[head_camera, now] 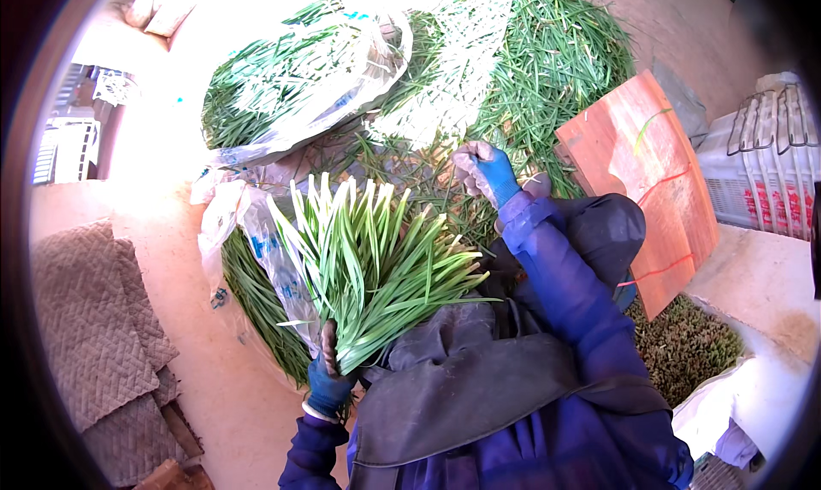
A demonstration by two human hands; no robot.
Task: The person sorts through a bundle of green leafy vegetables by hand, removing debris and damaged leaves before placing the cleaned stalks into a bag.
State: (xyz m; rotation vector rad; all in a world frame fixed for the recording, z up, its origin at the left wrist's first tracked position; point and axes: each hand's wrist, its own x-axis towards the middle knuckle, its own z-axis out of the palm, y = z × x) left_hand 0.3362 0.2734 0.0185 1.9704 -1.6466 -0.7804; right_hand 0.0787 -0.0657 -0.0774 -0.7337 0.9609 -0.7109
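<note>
My left hand, in a blue and grey work glove, is closed around the narrow end of a fanned bunch of green garlic chives. The pale cut ends of the bunch spread upward and to the right, over my dark apron. My right hand, gloved the same way, has its fingers curled in front of a large heap of loose chives. Whether a leaf is pinched in those fingers is too unclear to tell. A clear plastic bag with more chives lies left of the bunch.
Another open plastic bag of chives lies at the upper left. To the right are a wooden board with red string and a white plastic crate. Quilted mats cover the floor at left. Strong sunlight washes out the top.
</note>
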